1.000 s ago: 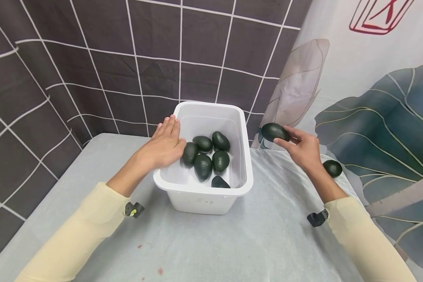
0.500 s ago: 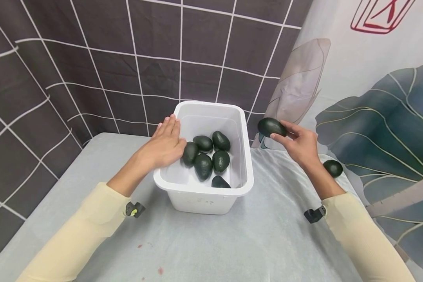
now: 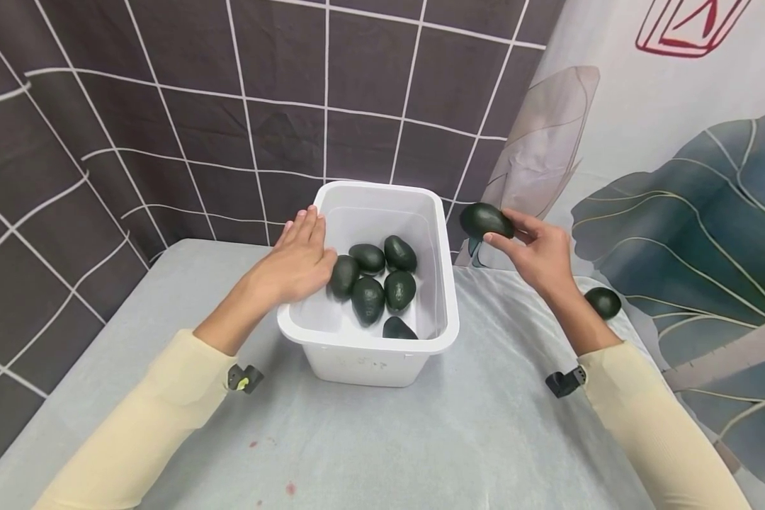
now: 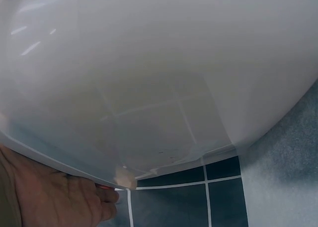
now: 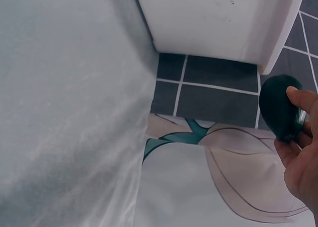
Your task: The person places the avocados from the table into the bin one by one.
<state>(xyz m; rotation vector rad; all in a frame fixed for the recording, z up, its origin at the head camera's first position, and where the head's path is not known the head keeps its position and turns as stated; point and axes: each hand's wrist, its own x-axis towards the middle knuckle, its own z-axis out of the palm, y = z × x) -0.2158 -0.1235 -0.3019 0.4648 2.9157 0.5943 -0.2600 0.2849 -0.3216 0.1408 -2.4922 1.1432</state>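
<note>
My left hand (image 3: 296,265) rests on the left rim of a white plastic tub (image 3: 446,312), its fingers straight and close together. In the left wrist view, that hand (image 4: 64,197) lies against the tub's edge below the white wall (image 4: 164,78). My right hand (image 3: 542,255) pinches a dark green avocado (image 3: 486,221) between thumb and fingers, in the air to the right of the tub. The right wrist view shows the same avocado (image 5: 279,107) held at the fingertips. Several avocados (image 3: 367,301) lie on the tub's floor.
Another avocado (image 3: 603,303) lies on the table's right side, beyond my right forearm. A pale grey cloth (image 3: 382,453) with small reddish spots covers the table. Behind stand a dark tile-patterned curtain (image 3: 280,134) and, to the right, a leaf-patterned one (image 3: 695,227).
My right hand has moved slightly left and up with the avocado, closer to the tub. My left hand and the avocados in the tub stay where they were.
</note>
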